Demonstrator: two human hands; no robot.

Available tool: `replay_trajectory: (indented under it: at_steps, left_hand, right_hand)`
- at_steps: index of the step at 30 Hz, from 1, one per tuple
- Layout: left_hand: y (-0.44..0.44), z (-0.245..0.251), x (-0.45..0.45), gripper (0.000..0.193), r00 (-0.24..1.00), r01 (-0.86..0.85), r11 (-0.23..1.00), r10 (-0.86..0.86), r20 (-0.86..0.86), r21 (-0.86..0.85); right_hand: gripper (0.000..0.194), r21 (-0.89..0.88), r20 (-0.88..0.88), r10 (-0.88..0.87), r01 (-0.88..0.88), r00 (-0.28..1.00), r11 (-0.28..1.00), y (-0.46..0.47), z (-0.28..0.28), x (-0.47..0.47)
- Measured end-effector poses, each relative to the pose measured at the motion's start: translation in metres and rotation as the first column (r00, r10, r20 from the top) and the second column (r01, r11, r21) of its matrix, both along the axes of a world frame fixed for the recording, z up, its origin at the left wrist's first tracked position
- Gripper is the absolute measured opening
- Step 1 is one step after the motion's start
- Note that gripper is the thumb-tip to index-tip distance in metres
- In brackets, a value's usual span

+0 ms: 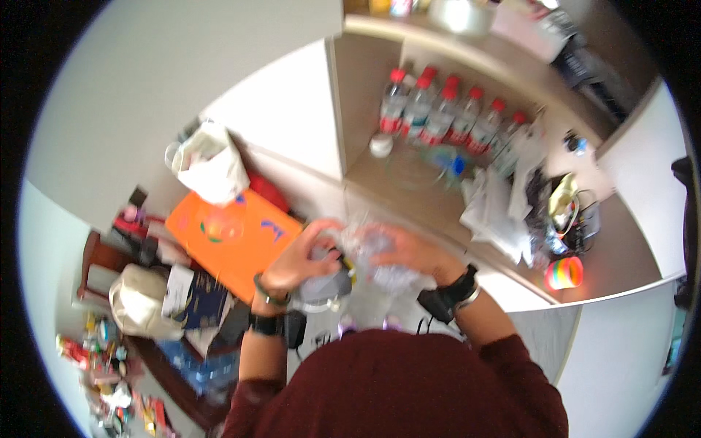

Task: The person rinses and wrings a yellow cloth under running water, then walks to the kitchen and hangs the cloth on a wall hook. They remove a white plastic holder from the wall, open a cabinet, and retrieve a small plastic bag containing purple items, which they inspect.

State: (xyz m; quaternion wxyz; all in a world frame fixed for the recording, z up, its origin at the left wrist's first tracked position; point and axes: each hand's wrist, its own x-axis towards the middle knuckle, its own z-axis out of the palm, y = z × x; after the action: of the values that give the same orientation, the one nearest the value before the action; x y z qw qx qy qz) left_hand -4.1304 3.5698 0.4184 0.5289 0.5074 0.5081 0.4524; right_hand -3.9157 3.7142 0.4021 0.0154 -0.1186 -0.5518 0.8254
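Observation:
Both of my hands are raised before my body, near the cabinet shelf's front edge. My right hand [402,249] is around crumpled clear plastic [386,274], which hangs below its fingers; motion blur hides its exact shape. My left hand [306,254] is curved, thumb and fingers apart, close to the left end of this plastic. Whether it grips the plastic cannot be told. A grey item with black and yellow parts [328,284] shows just below my left hand; whether the hand touches it is unclear.
Red-capped bottles [438,112] stand on the shelf [405,186], beside white plastic bags [495,213] and a rainbow-coloured coil [564,273]. An orange box [235,235] with a white bag [211,164] lies left. A beige bag [139,301] is farther left.

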Motion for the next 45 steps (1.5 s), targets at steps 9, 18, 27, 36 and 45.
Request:
replay_trajectory:
  at_steps: [9, 18, 27, 36, 45]
  left_hand:
    - [0.024, 0.012, 0.008, 0.02, 0.991, -0.11, 0.988, 0.117, 0.066, -0.105]
    - [0.023, 0.008, -0.012, 0.029, 0.943, -0.194, 0.979, 0.171, 0.287, 0.054]
    - [-0.001, -0.003, -0.061, 0.019, 0.773, -0.378, 0.921, 0.37, 0.515, -0.093]
    - [-0.032, -0.033, -0.068, 0.007, 0.529, -0.62, 0.754, 0.606, 0.594, -0.217]
    - [-0.052, -0.055, -0.067, 0.026, 0.373, -0.732, 0.629, 0.69, 0.62, -0.26]
  right_hand:
    - [0.058, 0.6, 0.08, -0.046, -0.011, 0.996, 0.8, -0.004, 0.02, -0.002]
    - [0.062, 0.157, 0.063, -0.477, 0.463, 0.877, 0.872, -0.023, 0.023, 0.015]
    - [0.046, -0.036, -0.603, -0.768, 0.955, 0.214, 0.294, 0.019, 0.21, 0.053]
    - [0.036, 0.143, -0.73, -0.661, 0.908, -0.171, -0.393, 0.183, 0.387, 0.044]
    - [0.033, 0.277, -0.944, -0.329, 0.459, -0.035, -0.844, 0.296, 0.445, 0.013]
